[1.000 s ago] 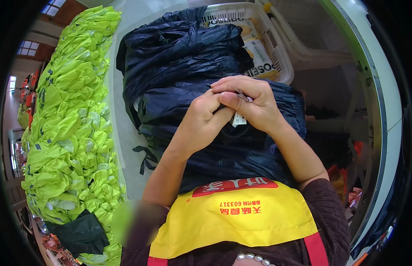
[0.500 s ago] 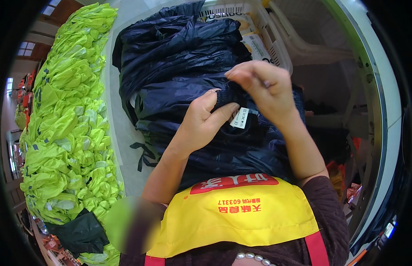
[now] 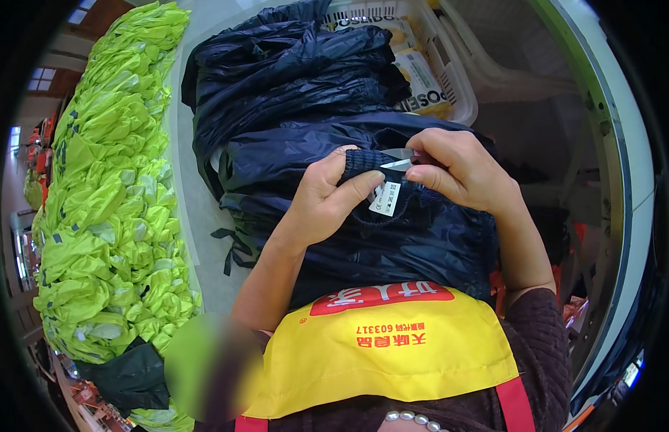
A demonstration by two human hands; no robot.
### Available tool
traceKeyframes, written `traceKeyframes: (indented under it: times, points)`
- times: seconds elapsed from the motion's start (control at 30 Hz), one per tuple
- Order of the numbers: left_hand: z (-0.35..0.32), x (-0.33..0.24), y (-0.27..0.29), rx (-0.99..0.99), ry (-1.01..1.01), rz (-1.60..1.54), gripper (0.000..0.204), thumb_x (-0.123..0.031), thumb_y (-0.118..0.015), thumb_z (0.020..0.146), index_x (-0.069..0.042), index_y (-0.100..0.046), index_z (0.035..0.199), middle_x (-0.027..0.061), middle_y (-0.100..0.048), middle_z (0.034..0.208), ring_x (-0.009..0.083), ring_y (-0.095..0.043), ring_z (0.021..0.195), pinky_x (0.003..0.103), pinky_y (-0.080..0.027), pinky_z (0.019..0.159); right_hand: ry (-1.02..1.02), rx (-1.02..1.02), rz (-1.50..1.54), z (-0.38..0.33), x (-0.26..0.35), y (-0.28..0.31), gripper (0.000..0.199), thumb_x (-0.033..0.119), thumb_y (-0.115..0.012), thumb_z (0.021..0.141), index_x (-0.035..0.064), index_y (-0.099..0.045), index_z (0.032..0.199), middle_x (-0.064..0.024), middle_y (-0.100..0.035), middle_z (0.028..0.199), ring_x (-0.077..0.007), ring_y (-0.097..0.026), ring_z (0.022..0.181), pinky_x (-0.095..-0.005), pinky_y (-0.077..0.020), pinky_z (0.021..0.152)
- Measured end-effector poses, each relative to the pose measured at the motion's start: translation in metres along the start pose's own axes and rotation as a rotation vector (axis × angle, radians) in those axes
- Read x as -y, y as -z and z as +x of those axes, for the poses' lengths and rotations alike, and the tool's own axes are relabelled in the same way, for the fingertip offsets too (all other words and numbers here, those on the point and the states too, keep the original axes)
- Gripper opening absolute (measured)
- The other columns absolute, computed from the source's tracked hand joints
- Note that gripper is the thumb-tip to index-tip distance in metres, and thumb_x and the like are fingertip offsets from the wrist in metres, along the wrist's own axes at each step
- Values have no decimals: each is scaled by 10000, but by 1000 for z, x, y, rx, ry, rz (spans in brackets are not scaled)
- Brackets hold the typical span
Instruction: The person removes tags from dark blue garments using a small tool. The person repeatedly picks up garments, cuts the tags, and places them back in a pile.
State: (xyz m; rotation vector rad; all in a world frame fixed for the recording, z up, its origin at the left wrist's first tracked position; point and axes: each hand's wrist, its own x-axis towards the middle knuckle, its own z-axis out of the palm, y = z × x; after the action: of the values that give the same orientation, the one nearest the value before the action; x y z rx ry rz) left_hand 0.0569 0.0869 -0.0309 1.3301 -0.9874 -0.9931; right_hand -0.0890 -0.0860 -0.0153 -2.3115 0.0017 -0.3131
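A yellow apron (image 3: 381,353) with red trim is lying closest to the camera, over a dark knitted sleeve at the lower right. Just beyond it, the 2 hands are working on a navy jacket (image 3: 414,237) spread across the table. The left hand (image 3: 324,198) is pinching the jacket's ribbed knit edge (image 3: 367,162), thumb on top and fingers curled under. The right hand (image 3: 460,173) is closing its fingers around small metal snips (image 3: 399,158), the blades pointing left at the ribbed edge. A small white tag (image 3: 386,198) is hanging from that edge, just below the blades and between the 2 hands. Farther off, more navy jackets (image 3: 284,79) are lying piled, a long heap of neon yellow-green garments (image 3: 108,187) is running along the left, and a white plastic crate (image 3: 453,79) is sitting behind.
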Motion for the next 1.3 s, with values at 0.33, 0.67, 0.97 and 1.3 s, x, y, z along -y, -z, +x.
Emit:
traceKeyframes:
  times: [0.33, 0.67, 0.97, 1.3]
  points:
    - [2, 0, -6, -14, -41, 80, 117, -54, -575, 856, 22, -596, 942, 41, -544, 817, 102, -521, 708, 231, -420, 638, 73, -96, -161, 3, 3, -11, 292, 317, -603, 844, 28, -571, 849, -94, -559, 690, -246, -548, 579, -318, -419, 516]
    - [2, 2, -7, 7, -97, 124, 94, -33, -597, 817, 21, -603, 893, 76, -540, 789, 162, -523, 710, 267, -421, 647, -29, -40, 81, -5, -5, -9, 306, 322, -582, 865, 16, -573, 861, -108, -537, 680, -237, -528, 588, -319, -409, 526]
    - [5, 7, -6, 84, -217, 285, 69, -50, -590, 815, -3, -587, 866, 85, -524, 750, 220, -502, 684, 308, -399, 637, 110, 16, -91, 7, 0, -7, 347, 370, -555, 870, 24, -557, 834, -103, -545, 692, -245, -534, 589, -321, -416, 527]
    - [10, 5, -5, 170, -212, 279, 80, -63, -576, 806, 4, -580, 849, 93, -531, 725, 222, -500, 683, 312, -392, 626, 165, -35, -160, 5, -6, -13, 348, 377, -533, 883, 39, -561, 806, -87, -562, 677, -229, -553, 563, -293, -424, 492]
